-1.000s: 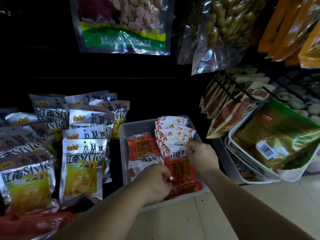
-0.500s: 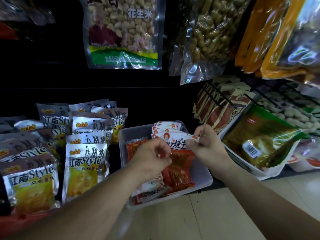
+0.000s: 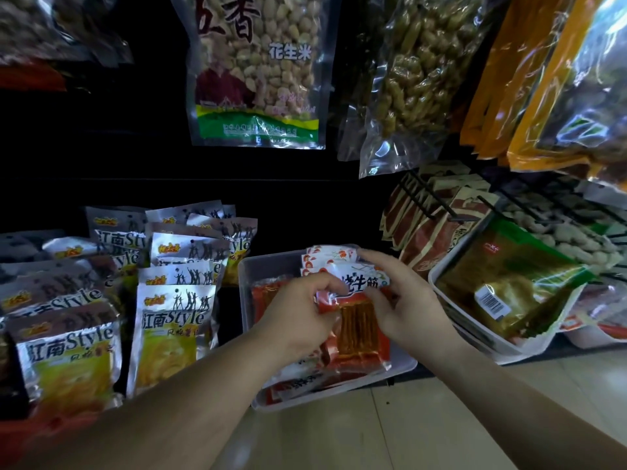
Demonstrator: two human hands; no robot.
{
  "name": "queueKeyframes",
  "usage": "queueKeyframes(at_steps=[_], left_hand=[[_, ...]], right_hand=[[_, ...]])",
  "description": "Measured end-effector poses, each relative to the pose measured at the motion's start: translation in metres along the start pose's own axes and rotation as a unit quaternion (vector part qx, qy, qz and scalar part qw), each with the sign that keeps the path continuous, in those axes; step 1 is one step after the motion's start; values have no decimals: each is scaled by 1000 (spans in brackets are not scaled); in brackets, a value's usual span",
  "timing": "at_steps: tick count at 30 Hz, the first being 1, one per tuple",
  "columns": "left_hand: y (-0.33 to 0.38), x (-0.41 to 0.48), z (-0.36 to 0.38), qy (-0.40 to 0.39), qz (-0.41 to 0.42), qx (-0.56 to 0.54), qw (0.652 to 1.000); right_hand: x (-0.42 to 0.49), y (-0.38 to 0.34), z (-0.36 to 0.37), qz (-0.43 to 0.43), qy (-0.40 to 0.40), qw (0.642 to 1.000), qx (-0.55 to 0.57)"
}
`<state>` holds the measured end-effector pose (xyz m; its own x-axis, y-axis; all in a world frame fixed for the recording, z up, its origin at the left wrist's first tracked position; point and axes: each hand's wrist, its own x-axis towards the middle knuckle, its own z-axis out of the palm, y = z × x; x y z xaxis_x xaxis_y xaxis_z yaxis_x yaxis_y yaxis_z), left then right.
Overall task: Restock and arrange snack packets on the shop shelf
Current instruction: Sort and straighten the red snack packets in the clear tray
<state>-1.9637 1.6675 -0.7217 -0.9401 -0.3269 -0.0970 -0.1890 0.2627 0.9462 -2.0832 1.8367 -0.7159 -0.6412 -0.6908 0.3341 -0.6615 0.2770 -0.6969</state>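
A big bag of shelled peanuts (image 3: 258, 69) hangs at the top, beside a clear bag of peanuts in their shells (image 3: 417, 79) and orange bags (image 3: 502, 79). Silver packets (image 3: 173, 320) stand in rows at the left. At the right, brown-red packets (image 3: 437, 239) hang on black pegs above a white tub (image 3: 539, 344) holding a green-and-gold packet (image 3: 502, 286). Pale floor tiles (image 3: 407, 429) lie below.

I see open floor (image 3: 407, 432) near the clear tray (image 3: 246, 276), an easy way in. Silver packets (image 3: 173, 320) crowd its left side and a white bin (image 3: 435, 283) sits just right. Over the tray, the left hand (image 3: 298, 320) and right hand (image 3: 407, 307) pinch a red packet (image 3: 359, 327). Black pegs (image 3: 437, 206) jut out far right.
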Motion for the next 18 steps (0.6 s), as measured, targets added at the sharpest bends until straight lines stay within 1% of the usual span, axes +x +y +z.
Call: queueKeyframes(at_steps=[1,3,5,7,8,10,12,13,15,17,18], left_hand=[[0,0,-1,9,0,-3,1000],[0,-1,-4,24,-1,-10,1000],[0,-1,-7,24,-16,-25,999],[3,-1,-8,-5,-34,-43,998],[4,-2,-7,-24,-43,-51,997],[5,-1,-5,-50,-61,-68,995],[4,0,-5,-44,-70,-79,993],[3,1,-6,-30,-68,-87,993],[2,1,-9,-2,-58,-102,993],[4,0,-11,13,-41,-96,994],[5,-1,-12,18,-35,-93,995]], right_hand=[[-1,0,3,-17,-3,1000,-18],[-1,4,9,-10,-3,1000,-8],[-1,5,12,44,-16,998,36],[0,3,13,132,-18,984,120],[1,3,12,160,-4,975,154],[3,1,11,180,27,964,193],[6,-5,6,192,34,950,243],[7,-7,3,193,19,940,282],[5,-11,-3,196,-43,917,346],[2,-13,-4,200,-89,900,376],[1,-13,-2,206,-91,900,374]])
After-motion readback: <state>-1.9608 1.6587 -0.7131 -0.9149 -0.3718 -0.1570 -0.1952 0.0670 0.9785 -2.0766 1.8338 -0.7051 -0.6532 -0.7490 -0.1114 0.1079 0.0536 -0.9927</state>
